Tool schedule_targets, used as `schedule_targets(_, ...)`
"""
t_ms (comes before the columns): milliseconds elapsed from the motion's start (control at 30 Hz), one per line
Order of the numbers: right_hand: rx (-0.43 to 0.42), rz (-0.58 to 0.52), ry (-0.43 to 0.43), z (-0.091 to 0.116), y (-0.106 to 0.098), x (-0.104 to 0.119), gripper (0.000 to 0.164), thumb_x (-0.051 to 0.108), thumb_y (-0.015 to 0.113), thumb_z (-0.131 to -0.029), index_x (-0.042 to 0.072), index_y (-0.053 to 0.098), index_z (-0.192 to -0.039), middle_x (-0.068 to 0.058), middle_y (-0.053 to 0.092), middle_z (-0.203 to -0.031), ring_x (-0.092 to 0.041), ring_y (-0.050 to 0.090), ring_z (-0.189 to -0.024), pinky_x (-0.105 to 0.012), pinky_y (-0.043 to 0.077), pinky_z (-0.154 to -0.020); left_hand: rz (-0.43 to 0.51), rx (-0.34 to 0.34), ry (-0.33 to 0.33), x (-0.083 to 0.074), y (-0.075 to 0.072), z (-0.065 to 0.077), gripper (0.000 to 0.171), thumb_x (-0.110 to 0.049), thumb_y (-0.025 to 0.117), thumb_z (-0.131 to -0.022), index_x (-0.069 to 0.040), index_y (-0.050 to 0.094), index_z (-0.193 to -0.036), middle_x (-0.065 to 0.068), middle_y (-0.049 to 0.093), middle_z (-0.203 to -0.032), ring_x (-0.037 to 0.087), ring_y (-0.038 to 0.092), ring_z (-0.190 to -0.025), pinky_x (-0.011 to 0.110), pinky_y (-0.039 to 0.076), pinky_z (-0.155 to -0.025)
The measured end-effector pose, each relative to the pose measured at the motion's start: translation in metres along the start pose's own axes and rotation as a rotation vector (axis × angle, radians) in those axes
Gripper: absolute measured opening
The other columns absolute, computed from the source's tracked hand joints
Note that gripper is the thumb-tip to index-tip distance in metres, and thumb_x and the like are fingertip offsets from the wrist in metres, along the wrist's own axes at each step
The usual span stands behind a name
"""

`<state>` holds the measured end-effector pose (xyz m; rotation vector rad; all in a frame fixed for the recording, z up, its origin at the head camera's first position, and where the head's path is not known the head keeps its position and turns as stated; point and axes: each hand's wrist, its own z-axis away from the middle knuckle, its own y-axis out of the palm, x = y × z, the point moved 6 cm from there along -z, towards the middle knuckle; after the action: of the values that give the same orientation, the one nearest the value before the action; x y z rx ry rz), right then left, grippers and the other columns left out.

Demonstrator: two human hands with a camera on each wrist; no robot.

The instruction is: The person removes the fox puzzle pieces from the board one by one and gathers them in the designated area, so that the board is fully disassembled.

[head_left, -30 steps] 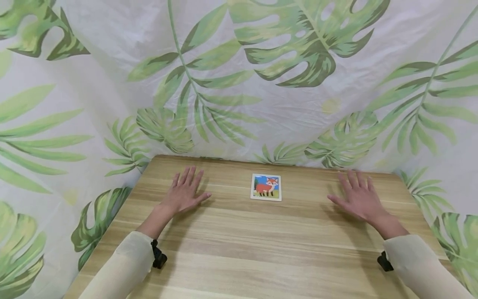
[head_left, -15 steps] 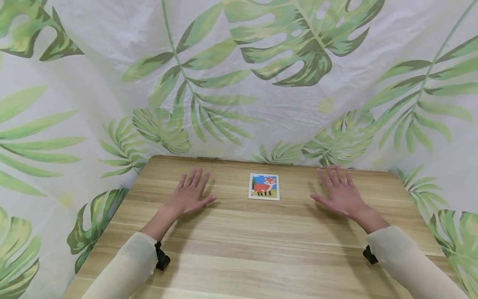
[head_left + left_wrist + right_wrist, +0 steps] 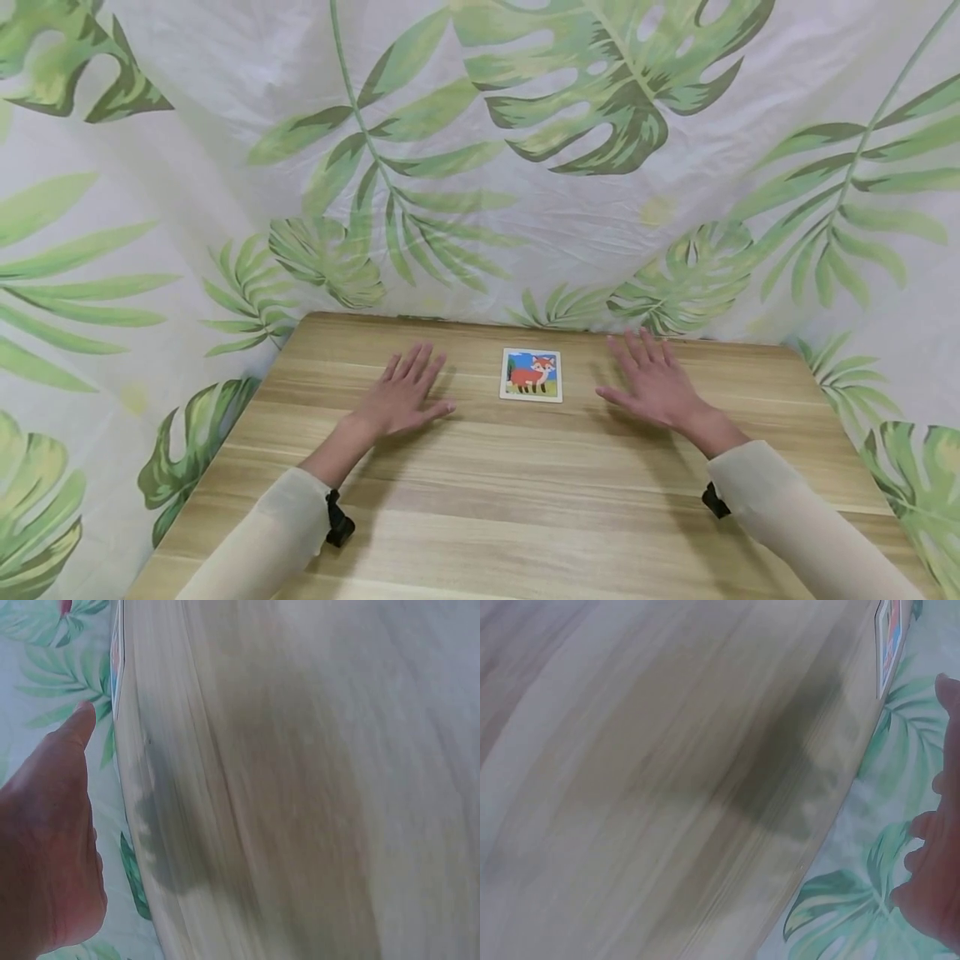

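A square white-bordered fox picture (image 3: pixel 531 375), perhaps a small puzzle or card, lies flat near the far edge of the wooden table. To its left is my left hand (image 3: pixel 401 396), fingers straight and spread, holding nothing. My right hand (image 3: pixel 651 383) is on the other side, also with spread fingers and nothing in it. Both hands are apart from the picture and cast shadows on the wood. In the left wrist view the left hand (image 3: pixel 52 825) appears above the table surface. The right wrist view catches only part of the right hand (image 3: pixel 934 847) at its edge.
The wood-grain table (image 3: pixel 517 500) ends at a leaf-printed cloth (image 3: pixel 450 167) hanging behind and around it. A small black device sits at the left wrist (image 3: pixel 339 523), and another at the right wrist (image 3: pixel 715 502).
Both hands have moved inward toward the fox picture, the right one farther than the left. The picture has stayed in place on the table.
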<state>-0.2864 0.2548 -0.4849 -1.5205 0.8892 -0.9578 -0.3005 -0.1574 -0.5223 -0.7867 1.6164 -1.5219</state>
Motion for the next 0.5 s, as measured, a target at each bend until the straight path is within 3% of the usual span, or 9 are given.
schedule_targets(233,0.015,-0.016,-0.04,-0.014,0.004,0.014,0.094,0.064,0.056,-0.102,0.008,0.023,-0.169,-0.025,0.015,-0.174,-0.05,0.007,-0.16,-0.068,0.007,-0.127,0.0,0.013,0.047,-0.018,0.009,-0.008,0.096,-0.071,0.045,-0.103,-0.009,0.018,-0.171,0.02,0.011,-0.177,0.04,0.009,-0.163,0.061,0.011,-0.13)
schedule_targets(500,0.009,-0.019,-0.1,-0.028,0.017,0.025,0.09,0.06,0.056,-0.104,0.004,0.026,-0.168,-0.027,0.02,-0.172,-0.052,0.018,-0.158,-0.071,0.018,-0.124,0.017,0.03,0.092,-0.038,0.013,-0.017,0.094,-0.07,0.046,-0.104,-0.011,0.016,-0.171,0.019,0.009,-0.177,0.037,0.005,-0.164,0.058,0.009,-0.131)
